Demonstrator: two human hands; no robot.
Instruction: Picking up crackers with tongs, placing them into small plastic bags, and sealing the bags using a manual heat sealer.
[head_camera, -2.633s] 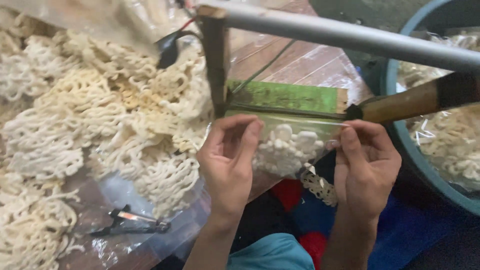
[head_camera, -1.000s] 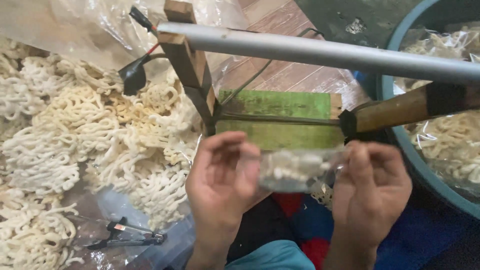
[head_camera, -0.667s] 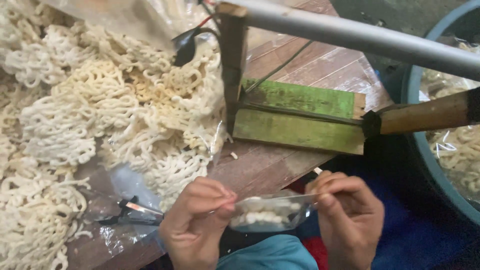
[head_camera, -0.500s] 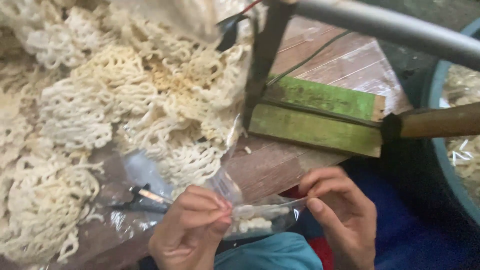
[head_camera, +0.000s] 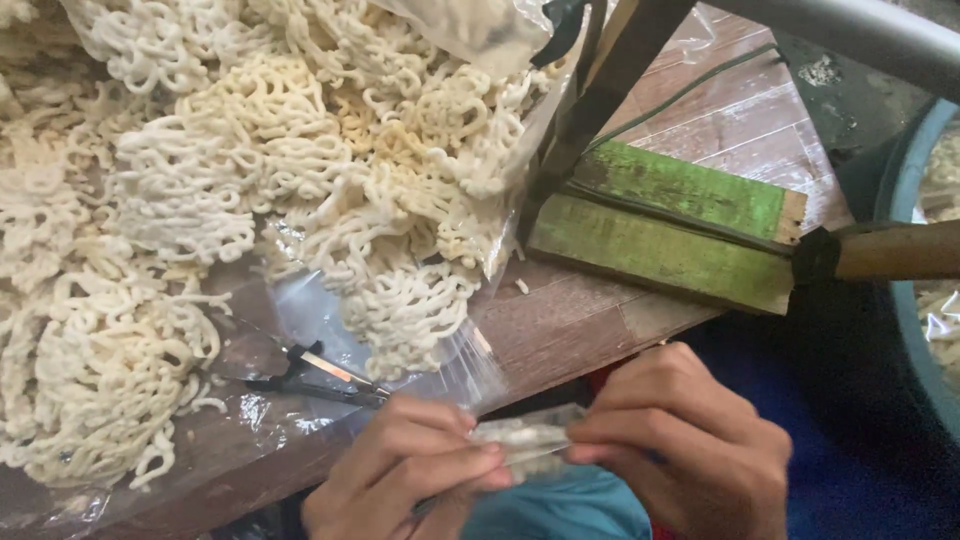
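Item: small clear plastic packet (head_camera: 525, 443), filled with pale noodle-like crackers, being held between two hands low in the frame.

Grip: the left hand (head_camera: 410, 475) is pinching the packet's left end between thumb and fingertips; the right hand (head_camera: 685, 440) is pinching the right end the same way. Both grips are closed on the film, and the packet is spanning the short gap between them, roughly level, in front of the person's body and just off the near edge of the desk (head_camera: 580, 320).

Handling, as judged: the packet is looking light and limp, its thin film likely slippery and crinkling easily; the contents are looking dry and brittle, liable to snap under squeezing. Holding is best done at the flat film edges, clear of the filled middle.

Surroundings, moving outward:
- A pair of dark-handled scissors (head_camera: 320, 375) is lying on a plastic sheet (head_camera: 290, 315) just beyond the left hand.
- A large heap of loose crackers (head_camera: 230, 180), cream-coloured and tangled, is spreading over that sheet across the left of the desk.
- A green wooden block (head_camera: 665, 225) with a dark wire along its groove is sitting on the desk beyond the right hand; a brown wooden handle (head_camera: 895, 250) is projecting from its right end.
- A dark wooden upright (head_camera: 605, 95) is rising beside the block.
- A blue-rimmed tub (head_camera: 905, 215) is standing at the far right, well apart.
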